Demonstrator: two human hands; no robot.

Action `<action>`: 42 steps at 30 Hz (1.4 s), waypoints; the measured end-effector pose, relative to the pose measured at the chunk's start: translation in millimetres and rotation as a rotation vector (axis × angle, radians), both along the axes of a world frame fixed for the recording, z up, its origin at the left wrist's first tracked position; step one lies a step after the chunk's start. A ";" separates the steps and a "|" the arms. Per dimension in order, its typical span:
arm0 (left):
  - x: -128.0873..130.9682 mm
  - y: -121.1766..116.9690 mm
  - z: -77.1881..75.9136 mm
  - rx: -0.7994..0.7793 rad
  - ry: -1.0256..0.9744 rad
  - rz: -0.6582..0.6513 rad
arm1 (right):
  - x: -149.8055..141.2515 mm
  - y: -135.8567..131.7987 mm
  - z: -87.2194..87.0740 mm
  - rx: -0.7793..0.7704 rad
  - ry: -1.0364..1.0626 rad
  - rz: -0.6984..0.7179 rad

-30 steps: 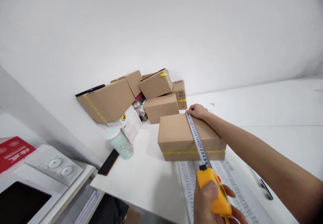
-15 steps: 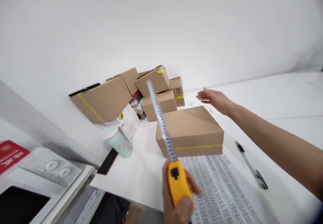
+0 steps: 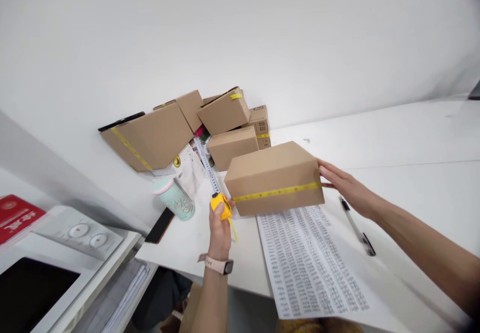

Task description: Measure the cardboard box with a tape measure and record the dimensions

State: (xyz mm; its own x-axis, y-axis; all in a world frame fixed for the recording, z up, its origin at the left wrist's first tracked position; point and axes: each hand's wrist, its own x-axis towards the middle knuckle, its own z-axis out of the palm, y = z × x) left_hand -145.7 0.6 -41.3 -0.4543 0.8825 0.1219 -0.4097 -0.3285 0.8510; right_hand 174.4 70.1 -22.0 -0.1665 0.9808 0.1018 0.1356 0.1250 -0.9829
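While left fingers [image 3: 217,214] clasp tape measure [image 3: 226,211], right fingers [image 3: 332,172], slightly parted, touch carton [image 3: 273,173].

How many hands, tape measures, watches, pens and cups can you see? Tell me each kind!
Bare hands, left hand and right hand: 2
Yellow, hand-sized tape measure: 1
Pale-pink-strapped watch: 1
Slim black-and-clear pen: 1
Round mint-green cup with pink rim: 1
Total: 6
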 end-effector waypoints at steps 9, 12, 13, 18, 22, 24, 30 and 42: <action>7.9 9.6 57.9 0.076 0.045 -0.056 | -15.1 36.9 33.7 -0.007 -0.192 -0.281; 23.4 -12.3 64.9 0.115 0.084 0.006 | -16.6 42.5 25.1 -0.053 -0.182 -0.276; 31.3 -23.5 67.1 0.117 0.093 0.011 | -16.9 44.1 24.7 -0.035 -0.199 -0.275; 90.8 -79.4 68.4 -0.064 -0.002 -0.265 | -20.1 57.5 39.8 0.083 -0.321 -0.281; 136.8 -92.1 59.3 -0.264 -0.111 -0.467 | -26.5 67.2 62.7 0.185 -0.315 -0.276; 150.8 -90.1 57.1 -0.311 -0.138 -0.497 | -31.6 69.1 74.4 0.242 -0.333 -0.198; 168.3 -89.0 58.6 -0.323 -0.184 -0.521 | -52.6 84.9 85.9 0.246 -0.478 0.105; 191.7 -94.8 41.7 -0.310 -0.371 -0.760 | -63.1 121.6 66.1 0.246 -0.607 0.177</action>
